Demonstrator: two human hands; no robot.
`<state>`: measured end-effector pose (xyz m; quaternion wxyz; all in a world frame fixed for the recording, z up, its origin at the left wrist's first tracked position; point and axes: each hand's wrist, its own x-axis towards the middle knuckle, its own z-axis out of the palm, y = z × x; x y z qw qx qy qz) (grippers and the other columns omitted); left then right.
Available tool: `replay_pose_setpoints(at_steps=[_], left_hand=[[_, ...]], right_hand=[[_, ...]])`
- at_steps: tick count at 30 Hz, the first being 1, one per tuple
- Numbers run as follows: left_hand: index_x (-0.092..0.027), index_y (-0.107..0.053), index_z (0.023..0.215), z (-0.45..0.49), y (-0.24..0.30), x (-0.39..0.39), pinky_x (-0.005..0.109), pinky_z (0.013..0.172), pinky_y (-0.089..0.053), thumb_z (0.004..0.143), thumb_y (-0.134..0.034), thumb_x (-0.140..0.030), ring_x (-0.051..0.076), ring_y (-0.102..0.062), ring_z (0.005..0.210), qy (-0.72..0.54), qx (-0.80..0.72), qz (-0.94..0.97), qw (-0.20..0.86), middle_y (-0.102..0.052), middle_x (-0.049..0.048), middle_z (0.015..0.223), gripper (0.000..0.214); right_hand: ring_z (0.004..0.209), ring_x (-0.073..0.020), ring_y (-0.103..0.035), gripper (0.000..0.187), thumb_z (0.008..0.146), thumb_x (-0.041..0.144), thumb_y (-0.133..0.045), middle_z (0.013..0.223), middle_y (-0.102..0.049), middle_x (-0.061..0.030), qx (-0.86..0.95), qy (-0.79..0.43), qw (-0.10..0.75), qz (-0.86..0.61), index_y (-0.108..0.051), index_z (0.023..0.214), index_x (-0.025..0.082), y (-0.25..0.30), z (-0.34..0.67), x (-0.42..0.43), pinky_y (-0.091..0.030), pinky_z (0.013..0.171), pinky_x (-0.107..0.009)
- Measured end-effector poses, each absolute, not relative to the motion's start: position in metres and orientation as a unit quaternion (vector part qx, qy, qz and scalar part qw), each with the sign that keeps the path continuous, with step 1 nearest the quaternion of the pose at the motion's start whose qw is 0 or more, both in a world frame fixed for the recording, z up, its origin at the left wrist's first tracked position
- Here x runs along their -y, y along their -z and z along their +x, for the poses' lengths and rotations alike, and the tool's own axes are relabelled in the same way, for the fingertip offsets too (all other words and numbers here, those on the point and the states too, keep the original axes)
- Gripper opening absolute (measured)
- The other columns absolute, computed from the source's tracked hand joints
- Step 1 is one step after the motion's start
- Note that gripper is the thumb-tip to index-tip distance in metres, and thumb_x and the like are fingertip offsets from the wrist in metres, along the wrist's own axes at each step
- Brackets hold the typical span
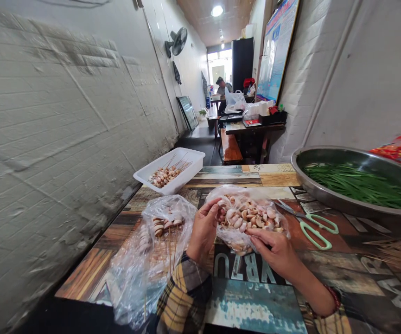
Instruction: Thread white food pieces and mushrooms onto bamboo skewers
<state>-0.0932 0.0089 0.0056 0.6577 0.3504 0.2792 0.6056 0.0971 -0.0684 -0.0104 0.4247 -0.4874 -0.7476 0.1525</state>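
A clear plastic bag of cut food pieces (252,217) lies in front of me on the patterned table (256,297). My left hand (204,230) grips the bag's left edge with curled fingers. At the bag's near edge my right hand (276,248) pinches the plastic. Left of them, a second clear bag (151,260) lies over filled wooden skewers (165,225). Further back, a white plastic tray (172,169) holds more loaded skewers.
Green-handled scissors (316,228) lie right of the bag. A large metal basin of green chives (356,183) stands at the right, with bare skewers (400,253) in front of it. A white brick wall (64,139) runs along the left. A person sits far back.
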Motion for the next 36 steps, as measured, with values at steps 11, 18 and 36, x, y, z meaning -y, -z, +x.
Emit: replay_pose_setpoints(at_steps=[11, 18, 36], left_hand=[[-0.019, -0.077, 0.092, -0.0910, -0.0066, -0.0082, 0.022, 0.068, -0.046, 0.064, -0.083, -0.029, 0.009, -0.059, 0.071, -0.607, -0.287, 0.353, 0.651, -0.071, 0.0009, 0.081, 0.031], [-0.019, -0.076, 0.092, -0.0909, -0.0069, -0.0068, 0.024, 0.070, -0.047, 0.065, -0.082, -0.029, 0.010, -0.059, 0.071, -0.610, -0.289, 0.358, 0.646, -0.071, 0.0012, 0.082, 0.029], [-0.017, -0.075, 0.092, -0.0892, -0.0045, -0.0073, 0.021, 0.067, -0.044, 0.068, -0.082, -0.029, 0.010, -0.058, 0.070, -0.621, -0.290, 0.381, 0.621, -0.070, 0.0011, 0.079, 0.028]], right_hand=[[0.094, -0.0218, -0.074, 0.028, 0.093, 0.025, -0.050, 0.103, -0.078, -0.0063, 0.756, -0.153, 0.413, -0.485, -0.075, 0.104, 0.022, 0.0103, 0.0974, 0.0682, -0.060, 0.083, -0.033], [0.093, -0.0220, -0.074, 0.028, 0.092, 0.025, -0.049, 0.102, -0.078, -0.0060, 0.751, -0.146, 0.418, -0.490, -0.075, 0.103, 0.021, 0.0103, 0.0963, 0.0686, -0.060, 0.082, -0.033], [0.090, -0.0213, -0.075, 0.028, 0.093, 0.025, -0.049, 0.099, -0.078, -0.0077, 0.748, -0.135, 0.429, -0.488, -0.074, 0.102, 0.018, 0.0154, 0.0954, 0.0684, -0.060, 0.079, -0.032]])
